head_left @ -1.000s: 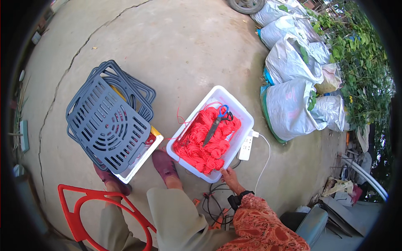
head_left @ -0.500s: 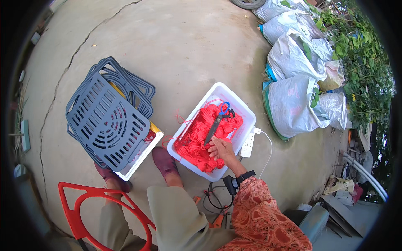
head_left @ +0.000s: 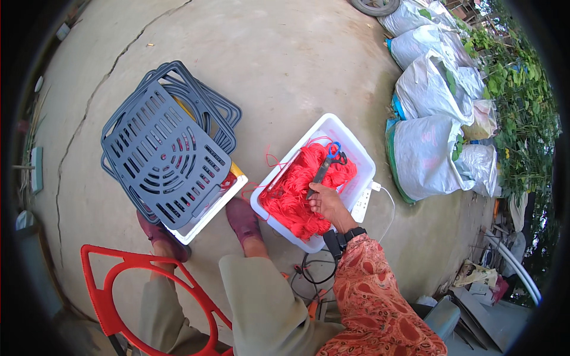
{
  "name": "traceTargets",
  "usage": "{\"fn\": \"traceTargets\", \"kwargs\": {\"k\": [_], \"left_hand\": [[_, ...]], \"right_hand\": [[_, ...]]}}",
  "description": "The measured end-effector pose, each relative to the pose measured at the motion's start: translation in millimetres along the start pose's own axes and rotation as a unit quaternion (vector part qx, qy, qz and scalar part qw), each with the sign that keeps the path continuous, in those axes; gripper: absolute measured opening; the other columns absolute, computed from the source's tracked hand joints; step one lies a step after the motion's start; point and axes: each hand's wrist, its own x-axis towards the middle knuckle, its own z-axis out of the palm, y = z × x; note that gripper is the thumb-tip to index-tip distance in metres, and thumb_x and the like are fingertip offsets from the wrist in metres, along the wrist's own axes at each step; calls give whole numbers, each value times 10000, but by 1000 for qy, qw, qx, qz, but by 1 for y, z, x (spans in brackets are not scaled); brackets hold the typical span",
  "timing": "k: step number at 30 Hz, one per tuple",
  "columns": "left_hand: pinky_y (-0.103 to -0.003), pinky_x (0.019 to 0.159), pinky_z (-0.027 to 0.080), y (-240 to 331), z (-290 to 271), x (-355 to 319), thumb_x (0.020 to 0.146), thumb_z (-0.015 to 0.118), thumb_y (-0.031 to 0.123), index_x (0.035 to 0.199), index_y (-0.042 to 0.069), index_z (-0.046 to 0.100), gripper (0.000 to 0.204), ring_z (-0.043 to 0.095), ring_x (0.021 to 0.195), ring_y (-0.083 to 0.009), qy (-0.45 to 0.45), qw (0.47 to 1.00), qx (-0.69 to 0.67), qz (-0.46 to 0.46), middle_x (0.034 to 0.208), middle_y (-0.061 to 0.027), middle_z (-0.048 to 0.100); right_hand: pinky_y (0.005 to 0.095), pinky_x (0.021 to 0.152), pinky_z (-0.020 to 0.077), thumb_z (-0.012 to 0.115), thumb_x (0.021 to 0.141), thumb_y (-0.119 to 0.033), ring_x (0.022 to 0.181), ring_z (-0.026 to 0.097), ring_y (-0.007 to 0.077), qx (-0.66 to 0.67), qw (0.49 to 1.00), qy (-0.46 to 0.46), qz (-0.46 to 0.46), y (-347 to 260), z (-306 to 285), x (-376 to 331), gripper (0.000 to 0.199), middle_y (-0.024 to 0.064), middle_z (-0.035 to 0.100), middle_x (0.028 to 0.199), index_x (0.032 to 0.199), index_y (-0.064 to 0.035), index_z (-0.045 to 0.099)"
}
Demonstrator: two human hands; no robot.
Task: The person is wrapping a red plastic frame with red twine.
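White sacks [head_left: 424, 153], green plants [head_left: 527, 110], wheel [head_left: 376, 6]

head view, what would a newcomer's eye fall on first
Probably the red cord heaped in the white tub right of centre, with scissors on top and the right hand at their blades. Next, the grey slotted panel left of the tub, then the red frame at lower left.

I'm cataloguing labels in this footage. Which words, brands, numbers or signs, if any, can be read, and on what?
None can be read clearly.
Nearest white sack: reddish marks, too blurred to read.
White power strip: tiny dark details, too small to tell.
Beige bag at lower right: dark marks, too small to read.
Scissors at the right hand: no lettering can be made out.
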Motion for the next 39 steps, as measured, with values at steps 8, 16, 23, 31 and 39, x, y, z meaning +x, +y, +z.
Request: {"fn": "traceTargets", "kwargs": {"k": [8, 16, 23, 31, 39], "left_hand": [[-222, 326, 333, 27, 21, -41, 910, 471, 123, 808, 47, 549, 148, 435, 329, -115, -71, 995, -77, 8, 486, -47, 558], [-219, 333, 335, 38, 11, -59, 921, 426, 133, 805, 59, 530, 173, 426, 326, -98, -48, 994, -96, 34, 468, -19, 517], [-211, 323, 296, 41, 3, -80, 940, 377, 151, 778, 74, 508, 222, 387, 323, -79, -9, 994, -98, 53, 455, -1, 467], [-222, 308, 324, 31, 20, -44, 925, 425, 123, 738, 65, 502, 210, 417, 314, -95, -32, 992, -105, 57, 440, -29, 494], [-261, 321, 374, 33, 15, -38, 898, 482, 67, 789, 11, 510, 126, 458, 329, -149, -112, 985, -131, 24, 471, -85, 549]], "right_hand": [[262, 414, 404, 661, 818, -265, 468, 506, 113, 4, 1000, -28, -6, -17, -29, -16, 197, -2, 500, 575, 745, -110, 563], [264, 433, 426, 637, 853, -293, 509, 576, 143, -275, 959, 59, -49, -10, -36, -33, 224, 41, 580, 595, 816, -77, 591], [366, 679, 438, 635, 738, -50, 831, 548, 272, -557, 604, -11, -570, -24, 54, -33, 224, 115, 568, 874, 957, -53, 594], [408, 876, 386, 613, 700, -33, 1030, 485, 279, -662, 432, -24, -612, -16, 82, 7, 309, 102, 544, 1056, 1009, -52, 611], [418, 911, 368, 601, 735, -72, 1066, 477, 290, -663, 412, -26, -624, -11, 75, 6, 290, 116, 538, 1077, 1023, -60, 625]]}}
